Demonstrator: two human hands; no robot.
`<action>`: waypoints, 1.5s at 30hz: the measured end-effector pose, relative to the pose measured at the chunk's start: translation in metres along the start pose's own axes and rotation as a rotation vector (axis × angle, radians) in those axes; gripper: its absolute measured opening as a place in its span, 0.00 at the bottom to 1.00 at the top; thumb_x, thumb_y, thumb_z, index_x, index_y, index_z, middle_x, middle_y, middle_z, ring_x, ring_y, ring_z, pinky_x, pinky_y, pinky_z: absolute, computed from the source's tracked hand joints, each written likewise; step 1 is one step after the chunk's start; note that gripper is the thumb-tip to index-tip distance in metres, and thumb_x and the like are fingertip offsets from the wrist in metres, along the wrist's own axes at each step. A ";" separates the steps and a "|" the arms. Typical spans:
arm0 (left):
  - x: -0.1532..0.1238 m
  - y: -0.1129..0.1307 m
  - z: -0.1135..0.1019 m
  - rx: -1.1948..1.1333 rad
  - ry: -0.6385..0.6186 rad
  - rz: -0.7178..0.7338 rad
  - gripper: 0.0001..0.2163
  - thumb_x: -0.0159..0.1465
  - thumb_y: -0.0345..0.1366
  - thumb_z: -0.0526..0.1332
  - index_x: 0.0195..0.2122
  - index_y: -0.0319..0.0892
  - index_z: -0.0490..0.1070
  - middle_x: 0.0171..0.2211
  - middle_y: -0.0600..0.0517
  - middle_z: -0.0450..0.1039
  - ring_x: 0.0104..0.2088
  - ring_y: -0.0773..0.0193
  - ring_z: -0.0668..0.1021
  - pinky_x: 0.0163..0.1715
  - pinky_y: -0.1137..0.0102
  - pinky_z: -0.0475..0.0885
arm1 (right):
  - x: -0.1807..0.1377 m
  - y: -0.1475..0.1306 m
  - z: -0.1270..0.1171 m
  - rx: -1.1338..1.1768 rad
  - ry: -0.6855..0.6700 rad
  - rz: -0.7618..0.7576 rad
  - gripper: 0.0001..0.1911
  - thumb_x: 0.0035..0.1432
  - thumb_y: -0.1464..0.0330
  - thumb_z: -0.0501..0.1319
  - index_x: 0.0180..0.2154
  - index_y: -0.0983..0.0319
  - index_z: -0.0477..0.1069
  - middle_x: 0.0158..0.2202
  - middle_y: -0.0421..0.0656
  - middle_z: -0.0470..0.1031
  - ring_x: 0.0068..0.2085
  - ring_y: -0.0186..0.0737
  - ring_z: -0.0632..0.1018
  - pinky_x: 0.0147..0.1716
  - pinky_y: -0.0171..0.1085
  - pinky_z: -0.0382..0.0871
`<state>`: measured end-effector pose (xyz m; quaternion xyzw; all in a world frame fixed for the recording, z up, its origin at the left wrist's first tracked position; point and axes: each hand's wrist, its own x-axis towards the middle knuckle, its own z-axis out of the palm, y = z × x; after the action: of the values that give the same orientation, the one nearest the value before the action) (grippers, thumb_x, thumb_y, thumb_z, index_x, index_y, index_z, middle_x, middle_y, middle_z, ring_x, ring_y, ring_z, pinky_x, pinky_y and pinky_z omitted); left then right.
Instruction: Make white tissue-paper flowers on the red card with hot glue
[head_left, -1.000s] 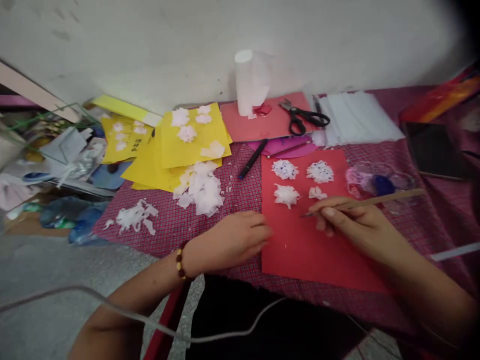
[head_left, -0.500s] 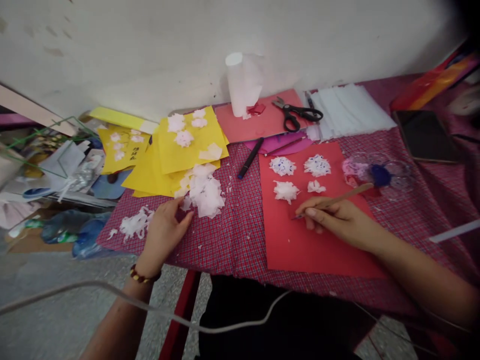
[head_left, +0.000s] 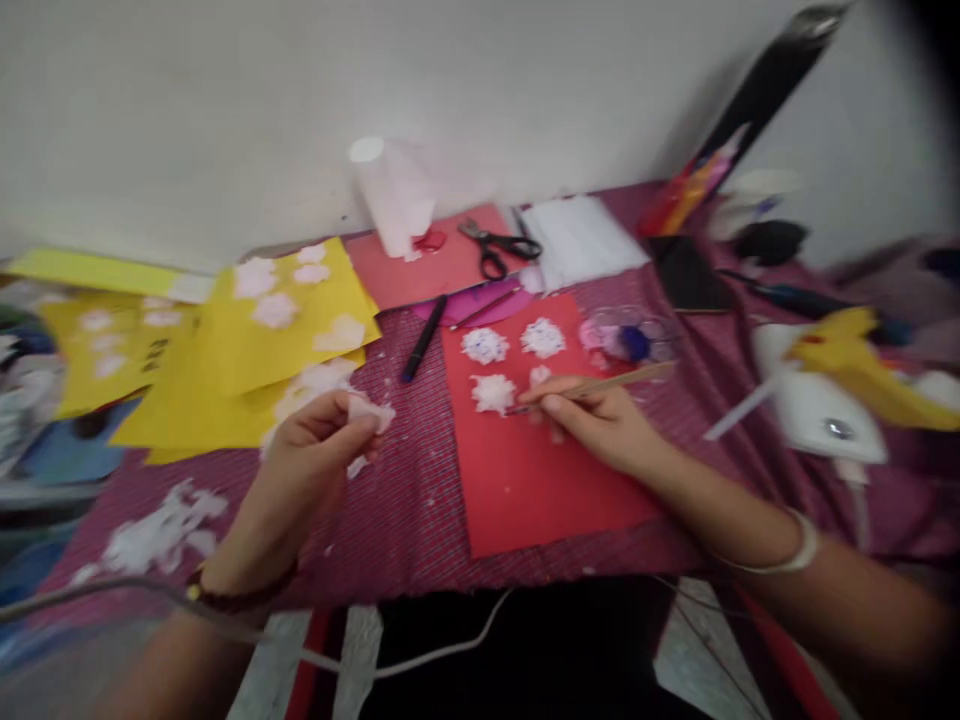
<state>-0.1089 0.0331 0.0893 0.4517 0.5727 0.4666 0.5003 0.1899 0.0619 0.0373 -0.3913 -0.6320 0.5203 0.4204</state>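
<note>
My left hand (head_left: pixel 311 450) is raised over the checked cloth and pinches a small piece of white tissue (head_left: pixel 369 413) between thumb and fingers. My right hand (head_left: pixel 596 425) rests on the red paper sheet (head_left: pixel 540 480) and grips a thin wooden paintbrush (head_left: pixel 600 385), its tip next to the white tissue flowers (head_left: pixel 495 392) stuck on the sheet. Two of those flowers (head_left: pixel 514 342) carry blue specks. A heap of white tissue pieces (head_left: pixel 311 385) lies just beyond my left hand. The picture is smeared by head motion.
Yellow paper sheets (head_left: pixel 247 345) with tissue flowers lie at the left. A black marker (head_left: pixel 424 338), scissors (head_left: pixel 499 248), a white roll (head_left: pixel 390 195), a clear paint dish (head_left: pixel 634 340), a dark phone (head_left: pixel 686 275) and white scraps (head_left: pixel 161 525) lie around. A white cable (head_left: pixel 420 655) crosses my lap.
My left hand went from the red sheet's edge to the tissue heap and has lifted a piece off it. The camera swung right; my right hand has stayed on the red sheet with the brush.
</note>
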 end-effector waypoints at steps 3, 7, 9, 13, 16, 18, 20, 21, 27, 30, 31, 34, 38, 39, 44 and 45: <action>0.023 -0.007 0.052 -0.055 -0.183 -0.114 0.06 0.51 0.35 0.72 0.28 0.41 0.78 0.25 0.55 0.74 0.24 0.72 0.71 0.25 0.77 0.68 | 0.000 -0.005 0.000 0.104 0.131 -0.123 0.15 0.64 0.55 0.62 0.40 0.60 0.77 0.29 0.41 0.78 0.22 0.29 0.71 0.22 0.32 0.67; 0.042 -0.023 0.095 -0.061 -0.333 -0.146 0.08 0.50 0.37 0.73 0.29 0.40 0.81 0.25 0.53 0.76 0.25 0.71 0.72 0.25 0.76 0.68 | -0.001 -0.005 -0.003 0.172 0.157 -0.229 0.11 0.65 0.59 0.62 0.40 0.59 0.76 0.30 0.41 0.78 0.25 0.30 0.73 0.22 0.31 0.67; 0.045 -0.027 0.102 -0.047 -0.349 -0.145 0.08 0.50 0.37 0.73 0.30 0.41 0.81 0.25 0.52 0.76 0.25 0.70 0.72 0.25 0.76 0.68 | -0.002 -0.004 -0.003 0.140 0.123 -0.228 0.09 0.65 0.60 0.61 0.40 0.59 0.76 0.32 0.41 0.78 0.28 0.31 0.75 0.24 0.31 0.68; 0.044 -0.027 0.104 -0.047 -0.351 -0.150 0.09 0.50 0.36 0.73 0.32 0.41 0.81 0.27 0.52 0.78 0.25 0.70 0.73 0.25 0.75 0.68 | -0.001 0.000 -0.001 0.053 0.086 -0.208 0.10 0.66 0.61 0.59 0.40 0.58 0.76 0.35 0.41 0.77 0.31 0.32 0.75 0.27 0.32 0.68; 0.042 -0.027 0.104 -0.039 -0.346 -0.129 0.08 0.50 0.36 0.72 0.32 0.41 0.81 0.28 0.52 0.78 0.25 0.69 0.73 0.26 0.74 0.69 | 0.002 0.004 0.000 0.039 0.065 -0.222 0.09 0.66 0.62 0.59 0.41 0.59 0.75 0.35 0.41 0.77 0.34 0.33 0.76 0.32 0.34 0.70; 0.041 -0.028 0.105 -0.024 -0.351 -0.109 0.07 0.51 0.35 0.71 0.32 0.41 0.81 0.27 0.52 0.78 0.25 0.69 0.73 0.26 0.73 0.69 | 0.004 0.006 0.000 0.027 0.058 -0.232 0.08 0.66 0.63 0.59 0.42 0.59 0.75 0.35 0.41 0.77 0.35 0.34 0.77 0.34 0.35 0.71; 0.041 -0.030 0.106 -0.018 -0.359 -0.098 0.07 0.52 0.35 0.71 0.32 0.41 0.81 0.27 0.52 0.78 0.26 0.69 0.72 0.27 0.73 0.68 | 0.005 0.007 0.001 0.016 0.055 -0.253 0.08 0.66 0.64 0.59 0.41 0.59 0.75 0.35 0.41 0.77 0.35 0.34 0.77 0.35 0.35 0.72; 0.040 -0.031 0.107 -0.017 -0.361 -0.094 0.06 0.52 0.35 0.71 0.32 0.42 0.81 0.27 0.52 0.77 0.26 0.69 0.72 0.27 0.74 0.68 | 0.005 0.007 0.001 0.014 0.051 -0.263 0.08 0.66 0.64 0.59 0.41 0.59 0.75 0.36 0.42 0.77 0.36 0.34 0.77 0.35 0.35 0.72; 0.039 -0.029 0.101 -0.115 -0.416 -0.089 0.07 0.53 0.33 0.68 0.33 0.44 0.82 0.30 0.50 0.79 0.28 0.66 0.74 0.30 0.71 0.71 | 0.005 0.005 0.001 0.099 0.079 -0.162 0.10 0.66 0.60 0.60 0.42 0.59 0.74 0.34 0.41 0.77 0.32 0.32 0.76 0.27 0.32 0.69; 0.039 -0.029 0.096 -0.149 -0.510 -0.068 0.07 0.54 0.32 0.65 0.32 0.44 0.82 0.29 0.50 0.78 0.30 0.64 0.76 0.32 0.69 0.73 | 0.006 0.004 0.000 0.213 0.079 -0.092 0.13 0.65 0.57 0.61 0.42 0.59 0.74 0.31 0.39 0.77 0.25 0.29 0.73 0.22 0.31 0.67; 0.039 -0.030 0.095 -0.127 -0.514 -0.048 0.06 0.55 0.32 0.65 0.32 0.44 0.82 0.29 0.50 0.78 0.31 0.63 0.76 0.33 0.69 0.73 | 0.006 0.004 -0.001 0.250 0.073 -0.073 0.13 0.65 0.56 0.61 0.42 0.59 0.74 0.30 0.38 0.78 0.23 0.29 0.72 0.21 0.31 0.67; 0.038 -0.034 0.093 0.006 -0.461 0.053 0.06 0.59 0.33 0.66 0.35 0.45 0.82 0.28 0.52 0.78 0.33 0.63 0.77 0.36 0.69 0.73 | 0.007 0.004 -0.001 0.349 0.058 -0.042 0.12 0.64 0.57 0.63 0.40 0.59 0.74 0.29 0.37 0.78 0.20 0.27 0.71 0.20 0.30 0.66; 0.035 -0.036 0.093 0.158 -0.371 0.236 0.04 0.62 0.36 0.66 0.33 0.45 0.82 0.28 0.53 0.79 0.31 0.64 0.77 0.36 0.70 0.73 | 0.008 0.003 0.001 0.427 0.053 0.020 0.14 0.61 0.55 0.65 0.37 0.59 0.74 0.28 0.36 0.78 0.19 0.27 0.71 0.19 0.30 0.64; 0.033 -0.034 0.093 0.178 -0.346 0.278 0.05 0.62 0.37 0.66 0.30 0.45 0.81 0.27 0.53 0.79 0.31 0.64 0.77 0.34 0.70 0.72 | 0.008 0.003 0.002 0.438 0.054 0.040 0.14 0.60 0.55 0.66 0.37 0.59 0.74 0.28 0.36 0.78 0.19 0.27 0.71 0.18 0.30 0.64; 0.024 -0.026 0.097 0.220 -0.241 0.416 0.04 0.63 0.35 0.66 0.33 0.46 0.81 0.28 0.54 0.79 0.29 0.66 0.78 0.32 0.71 0.73 | 0.007 0.003 0.003 0.443 0.065 0.072 0.17 0.55 0.52 0.69 0.38 0.58 0.77 0.29 0.37 0.81 0.18 0.28 0.72 0.18 0.31 0.64; 0.023 -0.025 0.098 0.224 -0.222 0.452 0.04 0.63 0.34 0.66 0.35 0.47 0.82 0.28 0.55 0.79 0.29 0.66 0.78 0.32 0.72 0.74 | 0.007 0.004 0.004 0.430 0.072 0.074 0.18 0.55 0.51 0.69 0.38 0.58 0.78 0.29 0.38 0.81 0.19 0.28 0.72 0.18 0.31 0.64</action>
<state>-0.0146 0.0595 0.0548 0.6690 0.4469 0.4478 0.3900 0.1838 0.0679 0.0341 -0.3339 -0.4764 0.6439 0.4969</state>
